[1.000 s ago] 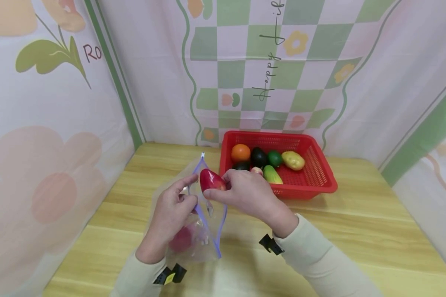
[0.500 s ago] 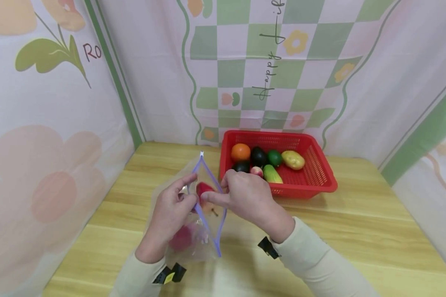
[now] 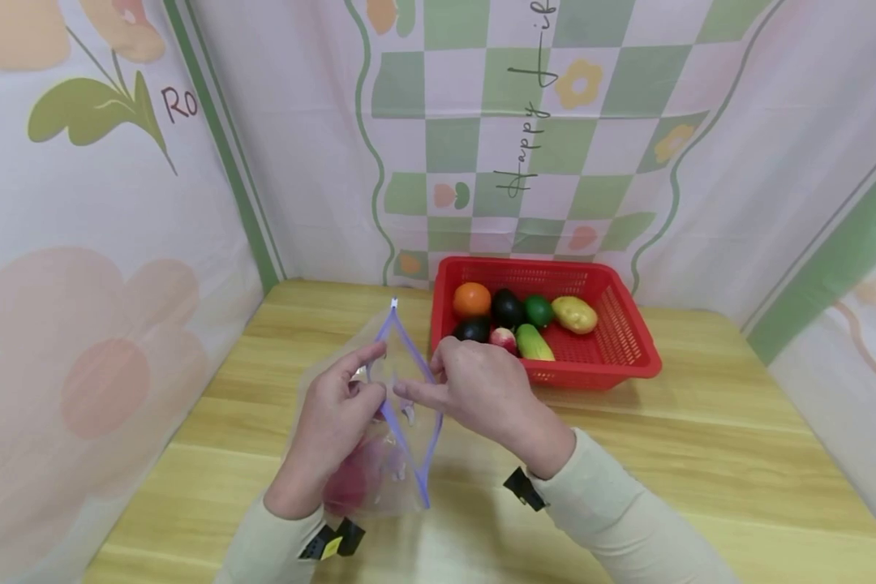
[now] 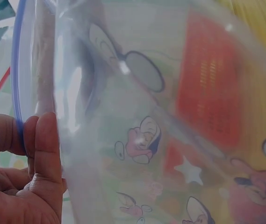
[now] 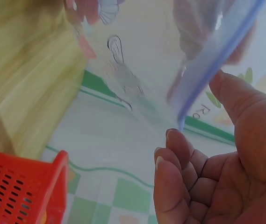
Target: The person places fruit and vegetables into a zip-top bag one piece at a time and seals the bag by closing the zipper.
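Note:
A clear zip bag [image 3: 409, 434] with a purple-blue zip edge and printed cartoon figures has its mouth spread. My left hand [image 3: 339, 422] pinches the near zip edge between thumb and fingers, as the left wrist view [image 4: 25, 163] confirms. My right hand [image 3: 482, 397] is at the far edge, its thumb reaching over the opening and its other fingers loosely curled outside. In the right wrist view, that thumb [image 5: 238, 95] touches the zip edge, and no fruit is in the hand. Red fruit [image 3: 350, 478] shows blurred through the lower bag, partly hidden by my left wrist.
Behind the right hand stands a red basket [image 3: 628, 341] holding an orange [image 3: 471, 300], dark avocado-like fruits [image 3: 508, 308], a green fruit [image 3: 538, 311], a potato [image 3: 575, 315] and more. Printed curtains border the wooden table [image 3: 737, 454].
The red apple in my right hand has gone into the bag and dropped down beside the other red fruit. My right hand has let go of it; my left hand keeps its grip.

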The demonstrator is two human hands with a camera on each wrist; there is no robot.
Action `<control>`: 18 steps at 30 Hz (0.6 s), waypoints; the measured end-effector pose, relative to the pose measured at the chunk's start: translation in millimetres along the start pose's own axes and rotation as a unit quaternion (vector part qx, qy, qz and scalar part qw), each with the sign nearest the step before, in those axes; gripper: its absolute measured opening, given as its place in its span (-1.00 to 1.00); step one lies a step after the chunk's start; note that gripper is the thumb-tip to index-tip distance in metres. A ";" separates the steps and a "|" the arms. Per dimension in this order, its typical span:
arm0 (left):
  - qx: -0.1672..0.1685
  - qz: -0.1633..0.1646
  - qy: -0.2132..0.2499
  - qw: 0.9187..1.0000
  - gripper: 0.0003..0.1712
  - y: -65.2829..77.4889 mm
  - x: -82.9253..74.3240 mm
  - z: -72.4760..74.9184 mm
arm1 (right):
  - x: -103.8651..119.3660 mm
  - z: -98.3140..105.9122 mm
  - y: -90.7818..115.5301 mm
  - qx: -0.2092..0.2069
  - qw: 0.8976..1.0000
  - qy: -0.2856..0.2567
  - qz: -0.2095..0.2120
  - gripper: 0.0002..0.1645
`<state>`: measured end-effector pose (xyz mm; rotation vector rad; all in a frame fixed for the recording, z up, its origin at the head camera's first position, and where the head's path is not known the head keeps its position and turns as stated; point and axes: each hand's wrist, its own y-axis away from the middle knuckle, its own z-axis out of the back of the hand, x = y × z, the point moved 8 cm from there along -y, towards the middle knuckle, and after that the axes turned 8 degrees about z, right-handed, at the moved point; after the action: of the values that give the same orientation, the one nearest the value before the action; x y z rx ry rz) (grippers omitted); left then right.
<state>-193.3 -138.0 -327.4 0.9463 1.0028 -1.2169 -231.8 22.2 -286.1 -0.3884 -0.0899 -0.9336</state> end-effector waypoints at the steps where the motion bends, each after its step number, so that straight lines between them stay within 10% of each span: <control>1: 0.000 0.000 0.001 1.000 -0.41 1.7 -2.9 0.3 | -2.3 1.7 -1.0 0.000 1.000 -0.005 -0.001 -0.34; 18: -0.001 -0.005 0.008 1.000 -0.41 12.3 -17.0 2.2 | -75.8 54.4 -14.6 -0.018 0.991 -0.061 -0.119 -0.53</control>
<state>-182.0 -133.9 -310.0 0.9510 1.0216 -1.2173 -283.8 92.2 -249.9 -0.4757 -0.2355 -1.1479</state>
